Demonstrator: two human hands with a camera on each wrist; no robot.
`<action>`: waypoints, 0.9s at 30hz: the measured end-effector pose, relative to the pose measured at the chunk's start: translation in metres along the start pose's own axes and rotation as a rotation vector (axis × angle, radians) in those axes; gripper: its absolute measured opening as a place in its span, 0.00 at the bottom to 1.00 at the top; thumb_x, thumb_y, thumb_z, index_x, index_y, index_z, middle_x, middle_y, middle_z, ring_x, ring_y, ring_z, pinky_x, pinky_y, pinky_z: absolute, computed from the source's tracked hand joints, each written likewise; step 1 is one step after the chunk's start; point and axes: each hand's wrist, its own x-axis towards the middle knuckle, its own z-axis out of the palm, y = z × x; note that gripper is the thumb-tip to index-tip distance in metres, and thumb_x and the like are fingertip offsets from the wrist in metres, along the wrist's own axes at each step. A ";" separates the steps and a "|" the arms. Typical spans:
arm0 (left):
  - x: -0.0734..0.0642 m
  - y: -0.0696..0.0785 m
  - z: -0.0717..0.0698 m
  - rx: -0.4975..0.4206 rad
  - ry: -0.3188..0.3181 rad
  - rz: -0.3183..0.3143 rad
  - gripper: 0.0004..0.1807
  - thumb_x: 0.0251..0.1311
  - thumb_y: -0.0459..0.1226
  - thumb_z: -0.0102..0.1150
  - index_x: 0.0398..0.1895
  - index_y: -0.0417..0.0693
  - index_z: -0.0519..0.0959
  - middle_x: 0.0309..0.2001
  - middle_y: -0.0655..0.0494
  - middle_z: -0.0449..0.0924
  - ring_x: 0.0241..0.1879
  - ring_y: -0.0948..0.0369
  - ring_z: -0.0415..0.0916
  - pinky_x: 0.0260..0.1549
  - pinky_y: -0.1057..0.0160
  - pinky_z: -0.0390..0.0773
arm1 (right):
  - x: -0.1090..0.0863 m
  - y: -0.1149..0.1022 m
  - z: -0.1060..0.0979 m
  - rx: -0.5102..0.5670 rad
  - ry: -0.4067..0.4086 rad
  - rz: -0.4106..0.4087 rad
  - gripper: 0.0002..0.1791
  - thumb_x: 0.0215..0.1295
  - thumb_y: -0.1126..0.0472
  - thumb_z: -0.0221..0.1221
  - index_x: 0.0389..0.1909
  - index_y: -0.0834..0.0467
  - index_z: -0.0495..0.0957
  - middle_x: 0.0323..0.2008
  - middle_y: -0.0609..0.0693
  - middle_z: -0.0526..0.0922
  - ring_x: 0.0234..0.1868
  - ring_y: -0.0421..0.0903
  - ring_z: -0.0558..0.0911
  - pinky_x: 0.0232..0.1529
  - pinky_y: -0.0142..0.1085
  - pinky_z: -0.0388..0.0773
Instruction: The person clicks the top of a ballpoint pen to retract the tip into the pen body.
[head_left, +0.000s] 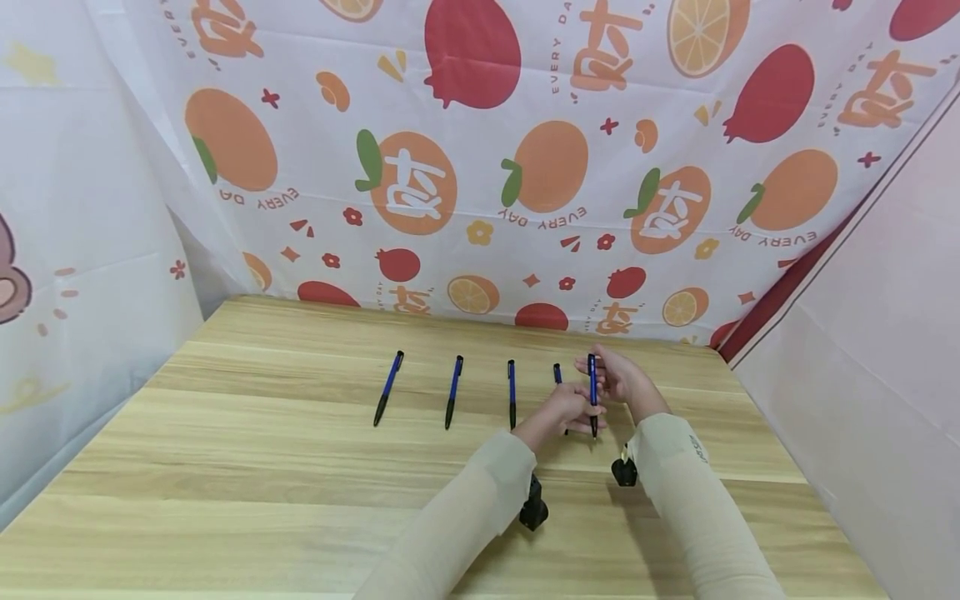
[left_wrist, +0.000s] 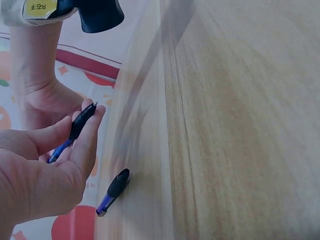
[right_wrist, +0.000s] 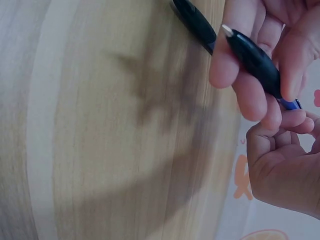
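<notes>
Both hands hold a blue ballpoint pen [head_left: 592, 379] with a black grip and clip, upright above the table, tip down. My left hand [head_left: 570, 406] pinches it low, thumb on one side of the black grip and fingers on the other. My right hand [head_left: 618, 379] has its fingertips at the blue upper end; in the right wrist view the right hand [right_wrist: 282, 170] sits beyond the left fingers. The metal tip shows bare in the left wrist view. Just left of it, a similar pen [head_left: 557, 372] lies on the table, partly hidden by the left hand.
Further left on the wooden table [head_left: 262, 467] lie more such pens, spaced in a row: one pen [head_left: 512, 392], another pen [head_left: 453, 392] and a tilted pen [head_left: 388, 388]. A fruit-print cloth [head_left: 480, 242] hangs behind the table. Black wrist cameras hang under both sleeves.
</notes>
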 end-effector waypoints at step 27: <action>0.026 -0.018 0.008 -0.018 0.026 -0.024 0.11 0.56 0.22 0.55 0.42 0.33 0.70 0.32 0.44 0.80 0.31 0.49 0.81 0.29 0.55 0.81 | 0.006 0.006 -0.013 -0.058 0.023 -0.025 0.20 0.70 0.50 0.45 0.48 0.63 0.71 0.31 0.45 0.81 0.20 0.34 0.68 0.22 0.23 0.69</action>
